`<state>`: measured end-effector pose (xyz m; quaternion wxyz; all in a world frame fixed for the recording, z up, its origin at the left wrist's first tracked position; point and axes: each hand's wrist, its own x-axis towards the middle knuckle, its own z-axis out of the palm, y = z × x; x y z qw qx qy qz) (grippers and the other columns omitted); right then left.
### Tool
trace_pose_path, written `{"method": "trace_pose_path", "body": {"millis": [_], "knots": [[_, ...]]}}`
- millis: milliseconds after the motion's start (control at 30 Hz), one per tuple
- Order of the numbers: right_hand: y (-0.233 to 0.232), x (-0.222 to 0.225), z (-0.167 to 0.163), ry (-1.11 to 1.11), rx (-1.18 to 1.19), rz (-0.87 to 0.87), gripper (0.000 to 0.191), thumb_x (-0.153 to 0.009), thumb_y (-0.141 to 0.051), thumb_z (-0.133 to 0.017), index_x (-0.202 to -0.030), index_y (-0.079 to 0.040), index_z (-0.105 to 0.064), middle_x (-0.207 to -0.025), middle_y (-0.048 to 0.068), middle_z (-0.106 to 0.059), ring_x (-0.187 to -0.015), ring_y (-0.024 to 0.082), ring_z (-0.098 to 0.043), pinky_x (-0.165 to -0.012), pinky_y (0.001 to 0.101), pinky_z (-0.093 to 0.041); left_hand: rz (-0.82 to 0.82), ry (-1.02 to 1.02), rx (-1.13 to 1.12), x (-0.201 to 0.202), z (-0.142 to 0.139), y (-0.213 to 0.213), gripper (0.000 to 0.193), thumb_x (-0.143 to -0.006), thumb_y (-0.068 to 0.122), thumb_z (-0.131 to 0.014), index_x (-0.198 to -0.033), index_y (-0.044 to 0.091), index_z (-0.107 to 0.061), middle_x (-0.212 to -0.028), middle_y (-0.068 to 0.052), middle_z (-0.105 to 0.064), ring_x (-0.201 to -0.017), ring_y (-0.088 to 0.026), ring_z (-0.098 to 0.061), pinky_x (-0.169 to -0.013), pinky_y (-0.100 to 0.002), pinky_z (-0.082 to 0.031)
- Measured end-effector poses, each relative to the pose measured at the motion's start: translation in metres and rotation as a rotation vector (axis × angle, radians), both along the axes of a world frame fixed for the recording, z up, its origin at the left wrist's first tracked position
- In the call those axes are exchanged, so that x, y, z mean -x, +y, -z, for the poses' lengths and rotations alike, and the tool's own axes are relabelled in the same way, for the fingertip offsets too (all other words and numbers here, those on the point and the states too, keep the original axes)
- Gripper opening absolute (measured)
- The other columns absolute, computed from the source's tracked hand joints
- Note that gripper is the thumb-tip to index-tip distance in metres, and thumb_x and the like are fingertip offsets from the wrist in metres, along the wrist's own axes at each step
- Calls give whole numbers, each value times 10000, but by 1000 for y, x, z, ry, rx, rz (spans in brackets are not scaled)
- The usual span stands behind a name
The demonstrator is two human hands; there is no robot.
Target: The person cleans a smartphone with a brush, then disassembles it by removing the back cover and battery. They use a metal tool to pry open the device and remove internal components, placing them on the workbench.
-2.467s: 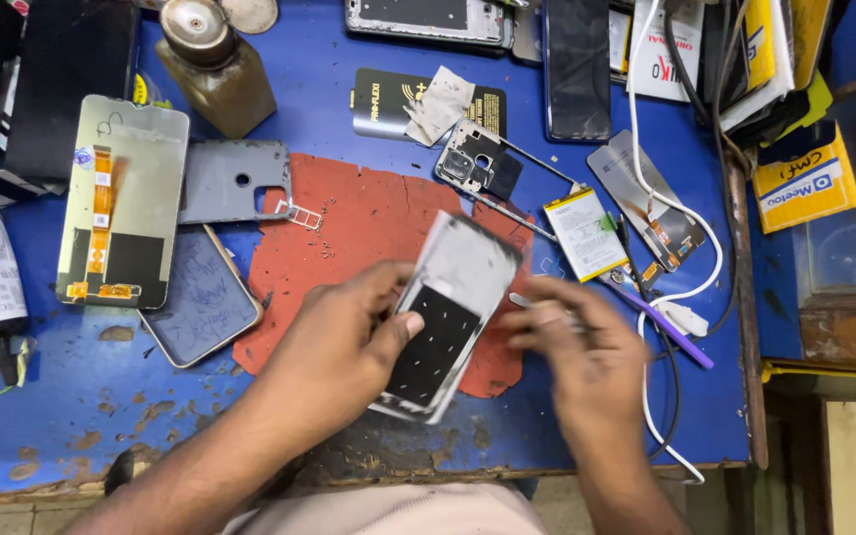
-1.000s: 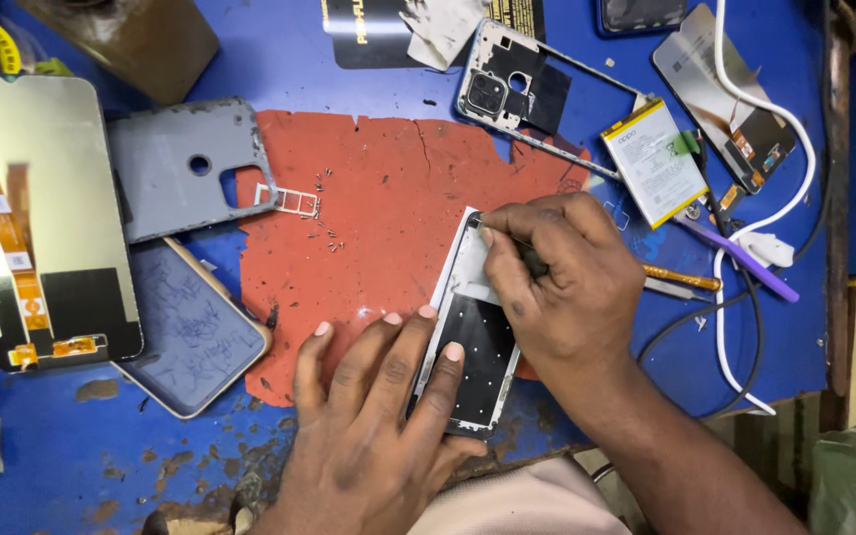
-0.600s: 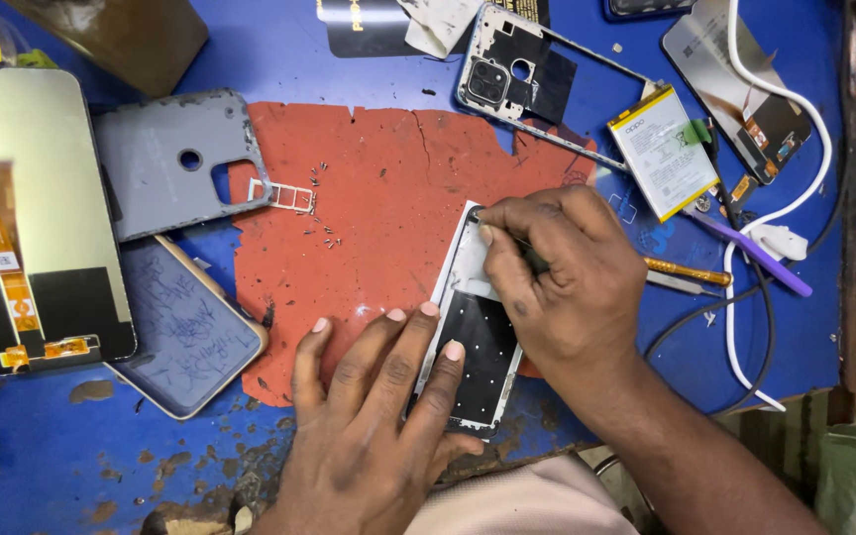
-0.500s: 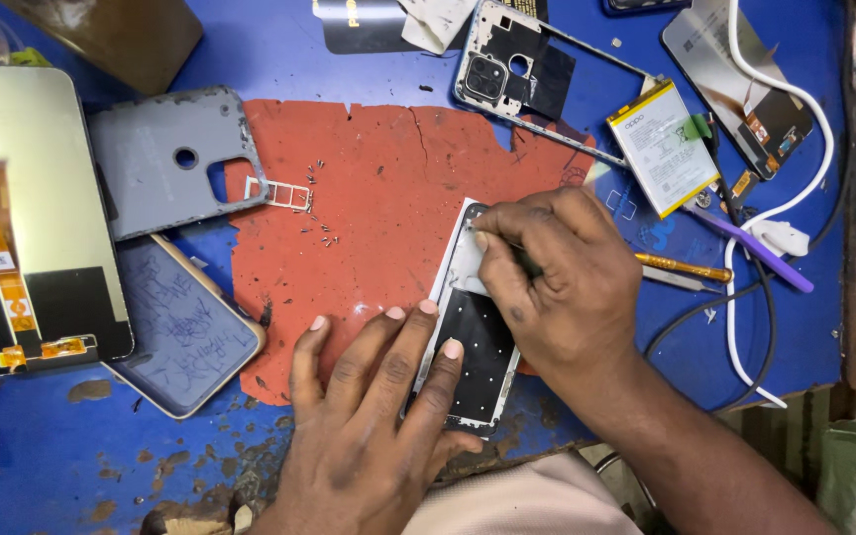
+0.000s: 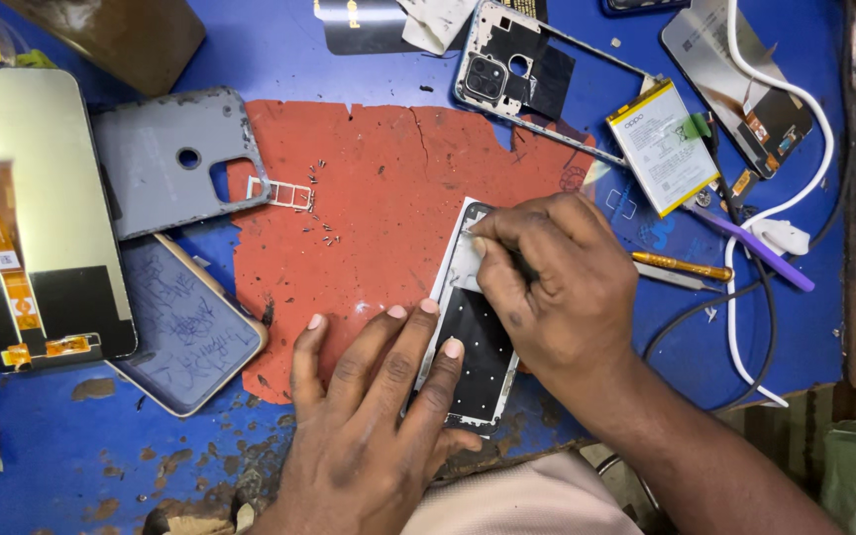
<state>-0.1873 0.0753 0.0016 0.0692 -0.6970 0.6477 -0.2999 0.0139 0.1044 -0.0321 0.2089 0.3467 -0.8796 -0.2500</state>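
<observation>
left hand (image 5: 369, 416) flat, open, pinning phone frame (image 5: 473, 327) on red mat (image 5: 378, 188) | right hand (image 5: 557, 287) pinched on thin tool (image 5: 519, 263) | near tabletop's front edge | advice: press steadily, pry shallow.

My worn blue surface (image 5: 369, 69) carries a cracked red rubber mat (image 5: 388, 208) at its middle — tiny loose screws (image 5: 317, 203) and a small metal card tray (image 5: 279, 192) lie on the mat's left part. Left of the mat rest a grey plastic back cover (image 5: 165, 159), a scratched dark glass panel (image 5: 185, 332) and a display panel with orange flex cables (image 5: 32, 218). Right of it lie a white rectangular battery (image 5: 661, 147), a purple plastic tool (image 5: 755, 250) and a white cable (image 5: 745, 327) — all directly on the blue.
</observation>
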Motion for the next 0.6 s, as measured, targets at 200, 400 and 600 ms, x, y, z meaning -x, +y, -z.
{"method": "trace_pose_path", "body": {"millis": [200, 400, 600], "knots": [[-2, -1, 2, -36, -16, 55, 76, -933, -4, -746, -1001, -22, -715, -923, 91, -658, -810, 211, -653, -715, 335, -528, 4, -5, -2, 0, -1, 0, 642, -811, 492, -717, -1290, 69, -652, -1504, -151, -465, -1358, -317, -441, -1111, -718, -184], [1, -1, 1, -28, -9, 5, 83, -923, -4, -749, -993, -23, -707, -918, 91, -650, -833, 221, -656, -742, 349, -529, -5, 9, -10, 0, -2, 0, 642, -807, 489, -722, -1288, 68, -655, -1500, -148, -470, -1370, -306, -437, -1120, -714, -180], [1, -2, 2, -10, -6, 22, 82, -926, -3, -751, -992, -18, -705, -923, 100, -653, -828, 235, -654, -733, 353, -527, 2, 6, -22, -1, -2, -1, 645, -791, 466, -728, -1297, 74, -654, -1504, -148, -473, -1367, -313, -438, -1113, -712, -180]]}}
